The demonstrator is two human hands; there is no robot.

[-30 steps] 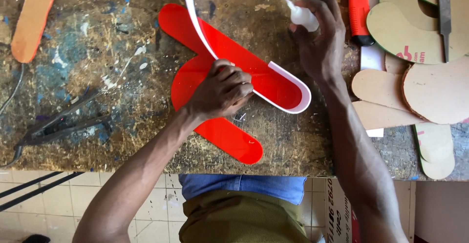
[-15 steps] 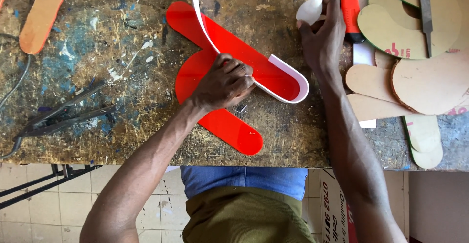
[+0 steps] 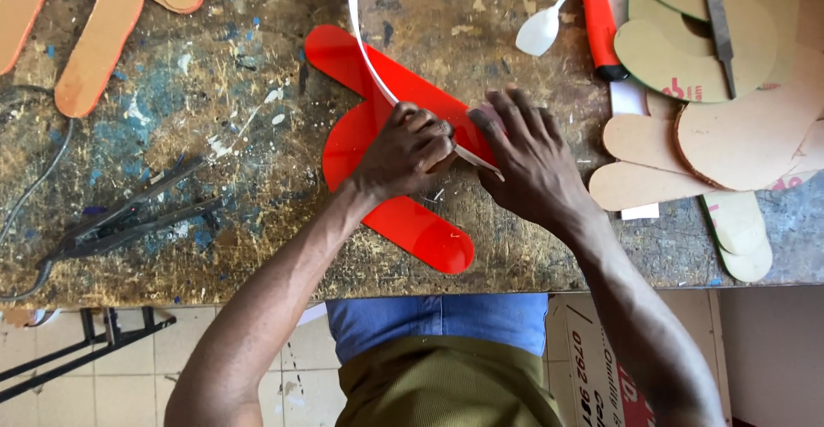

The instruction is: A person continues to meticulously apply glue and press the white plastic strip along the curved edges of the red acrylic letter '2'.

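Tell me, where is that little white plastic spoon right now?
In the head view, the white spoon lies on the workbench near the top edge, just left of the orange-handled tool and above the right hand, touching neither hand.

Left hand [image 3: 410,148]: curled into a loose fist, knuckles up, fingers tucked under and pressing down.
Right hand [image 3: 530,157]: flat, palm down, fingers spread and pointing away.
Forearms: both bare, angled inward, hands nearly touching.

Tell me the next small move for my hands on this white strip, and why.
Probably slide the right hand along the white strip, pressing it to the red shape's edge. The left hand already pins it there, while the strip's far part arcs free.
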